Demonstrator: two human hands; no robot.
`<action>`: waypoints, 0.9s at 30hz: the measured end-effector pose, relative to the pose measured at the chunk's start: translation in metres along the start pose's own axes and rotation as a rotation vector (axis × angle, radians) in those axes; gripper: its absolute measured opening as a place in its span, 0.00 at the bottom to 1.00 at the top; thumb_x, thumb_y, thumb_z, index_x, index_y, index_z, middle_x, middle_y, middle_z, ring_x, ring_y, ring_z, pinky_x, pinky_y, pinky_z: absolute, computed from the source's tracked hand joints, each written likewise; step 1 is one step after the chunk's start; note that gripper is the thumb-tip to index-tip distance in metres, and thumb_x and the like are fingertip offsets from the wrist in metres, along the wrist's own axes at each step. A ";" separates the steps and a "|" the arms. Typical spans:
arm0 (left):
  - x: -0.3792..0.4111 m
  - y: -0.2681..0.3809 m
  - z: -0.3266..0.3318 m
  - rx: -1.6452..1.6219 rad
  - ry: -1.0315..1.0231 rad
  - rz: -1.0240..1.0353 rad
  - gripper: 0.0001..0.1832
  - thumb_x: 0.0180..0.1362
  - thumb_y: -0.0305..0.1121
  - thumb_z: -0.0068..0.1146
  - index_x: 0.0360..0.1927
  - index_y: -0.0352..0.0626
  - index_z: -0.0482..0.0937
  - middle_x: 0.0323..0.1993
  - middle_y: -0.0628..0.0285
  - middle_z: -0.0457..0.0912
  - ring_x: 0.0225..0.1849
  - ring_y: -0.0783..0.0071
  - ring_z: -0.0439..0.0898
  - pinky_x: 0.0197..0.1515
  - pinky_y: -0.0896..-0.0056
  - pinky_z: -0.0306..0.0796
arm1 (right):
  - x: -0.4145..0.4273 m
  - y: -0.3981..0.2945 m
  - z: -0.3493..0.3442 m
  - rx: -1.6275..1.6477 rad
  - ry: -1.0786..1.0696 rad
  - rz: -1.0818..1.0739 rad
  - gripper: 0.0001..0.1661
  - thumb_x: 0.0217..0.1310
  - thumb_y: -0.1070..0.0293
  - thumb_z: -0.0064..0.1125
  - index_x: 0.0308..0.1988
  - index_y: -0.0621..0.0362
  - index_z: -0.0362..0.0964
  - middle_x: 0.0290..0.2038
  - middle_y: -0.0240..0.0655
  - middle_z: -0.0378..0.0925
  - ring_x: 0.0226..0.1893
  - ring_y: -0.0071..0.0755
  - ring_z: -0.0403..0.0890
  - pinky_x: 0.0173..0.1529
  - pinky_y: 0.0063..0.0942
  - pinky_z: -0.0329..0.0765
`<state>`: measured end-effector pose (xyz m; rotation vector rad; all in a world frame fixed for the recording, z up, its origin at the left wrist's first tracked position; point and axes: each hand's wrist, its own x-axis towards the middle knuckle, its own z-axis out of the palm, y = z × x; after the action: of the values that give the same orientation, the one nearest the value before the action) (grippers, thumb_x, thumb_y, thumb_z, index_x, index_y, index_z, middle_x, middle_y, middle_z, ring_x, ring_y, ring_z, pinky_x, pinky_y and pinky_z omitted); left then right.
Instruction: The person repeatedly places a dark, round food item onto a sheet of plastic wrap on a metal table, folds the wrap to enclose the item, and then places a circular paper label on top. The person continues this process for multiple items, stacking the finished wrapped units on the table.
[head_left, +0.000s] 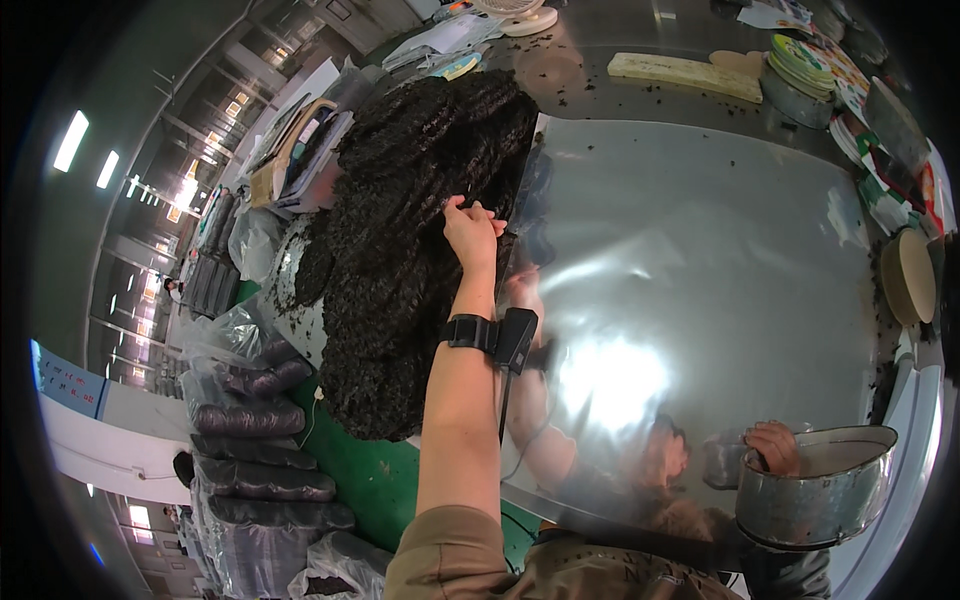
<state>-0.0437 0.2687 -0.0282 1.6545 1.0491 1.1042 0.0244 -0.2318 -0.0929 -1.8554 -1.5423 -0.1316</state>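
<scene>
My left hand (472, 229) is over the right side of a tall heap of dark, ruffled sheets (397, 247) that look like dried seaweed. Its fingers are spread and slightly bent at the heap, and nothing shows between them. A black strap with a small box (515, 339) is on that forearm. At the lower right, my right hand (776, 448) grips the rim of a round metal pot (814, 491). Between the two hands lies a shiny metal sheet (697, 247), which reflects my arm and a bright light. The pot's contents are mostly hidden.
A pale wooden bar (684, 75), a metal tin with stacked lids (799, 97) and a white fan (517, 15) stand at the far side. Dark crumbs dot the tabletop (585, 82). Clear plastic bags of dark rolls (255, 450) are piled at left. A round tan lid (907, 276) lies right.
</scene>
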 end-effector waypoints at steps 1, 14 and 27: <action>0.001 0.000 0.002 -0.057 0.018 0.003 0.09 0.58 0.24 0.44 0.40 0.31 0.64 0.19 0.57 0.74 0.14 0.72 0.75 0.14 0.76 0.68 | 0.000 0.001 0.000 0.001 -0.003 -0.007 0.13 0.44 0.68 0.57 0.33 0.60 0.72 0.34 0.40 0.75 0.39 0.41 0.76 0.46 0.41 0.71; 0.026 -0.005 0.022 -0.363 0.218 -0.261 0.05 0.58 0.28 0.48 0.31 0.37 0.69 0.22 0.62 0.76 0.18 0.76 0.76 0.17 0.83 0.65 | 0.009 -0.014 -0.005 0.050 0.002 0.119 0.12 0.48 0.65 0.49 0.31 0.62 0.72 0.34 0.41 0.75 0.38 0.46 0.75 0.47 0.43 0.71; -0.063 0.023 0.030 -0.457 0.016 -0.264 0.01 0.53 0.25 0.46 0.29 0.39 0.69 0.20 0.61 0.74 0.16 0.77 0.72 0.13 0.82 0.61 | -0.024 0.038 0.022 0.014 -0.070 -0.185 0.18 0.43 0.67 0.58 0.38 0.61 0.71 0.36 0.40 0.75 0.41 0.42 0.75 0.46 0.40 0.71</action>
<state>-0.0274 0.1977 -0.0277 1.1142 0.9110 1.0833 0.0442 -0.2400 -0.1383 -1.7206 -1.7584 -0.1418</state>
